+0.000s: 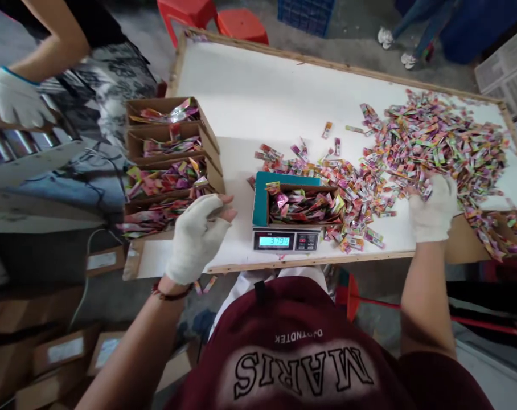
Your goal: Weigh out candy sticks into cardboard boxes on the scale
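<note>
My left hand (198, 236), in a white glove with bare fingertips, hovers between the filled cartons and the scale. Its fingers are loosely bent and apart, with nothing visible in them. My right hand (434, 209), gloved alike, is at the near edge of a large heap of small colourful wrapped packets (438, 134). Its fingers curl around some packets there, though the fingertips are partly hidden. Between my hands stands a digital scale (286, 241) with a lit display. A teal tray (261, 199) rests on it, holding an open cardboard box (306, 221) full of packets.
Several open cartons (218, 165) of packets line the table's left side. Another carton (466, 242) sits at the right front edge. Loose packets spread across the white table (258, 85), which has a wooden rim. A co-worker's gloved hand (19, 97) rests by a roller conveyor (25, 142). Red stools (241, 24) stand beyond.
</note>
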The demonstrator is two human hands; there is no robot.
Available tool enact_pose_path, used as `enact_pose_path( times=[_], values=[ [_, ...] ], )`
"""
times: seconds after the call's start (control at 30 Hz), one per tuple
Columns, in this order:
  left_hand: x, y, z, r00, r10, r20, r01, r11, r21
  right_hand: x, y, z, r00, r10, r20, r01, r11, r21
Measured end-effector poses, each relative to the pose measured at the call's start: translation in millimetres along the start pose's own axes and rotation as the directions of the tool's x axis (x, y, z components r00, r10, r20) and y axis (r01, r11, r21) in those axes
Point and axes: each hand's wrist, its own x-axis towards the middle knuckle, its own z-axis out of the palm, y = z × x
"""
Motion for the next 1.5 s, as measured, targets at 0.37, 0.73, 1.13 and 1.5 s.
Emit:
enact_pose_path(
  times=[0.37, 0.73, 1.13, 1.5],
  values=[
    [62, 30, 38, 0.965, 0.23, 0.123, -0.24, 0.968, 0.073, -27, -176, 70, 0.665, -0.561, 0.492, 0.355, 0.818, 0.452],
    [85, 27, 72, 0.978, 0.153, 0.141, -0.186, 0.945, 0.268, -21, -200, 112, 0.596, -0.476, 0.647, 0.395, 0.875, 0.28],
    [101, 92, 42, 0.946, 0.323, 0.011, -0.316, 0.919, 0.234, -3, -191, 110, 0.576, -0.622, 0.53, 0.44, 0.782, 0.441],
    [121, 187, 58, 0.818, 0.571, 0.068, -0.554, 0.814, -0.173, 29, -148, 78, 0.641, -0.597, 0.482, 0.36, 0.789, 0.499]
  ],
)
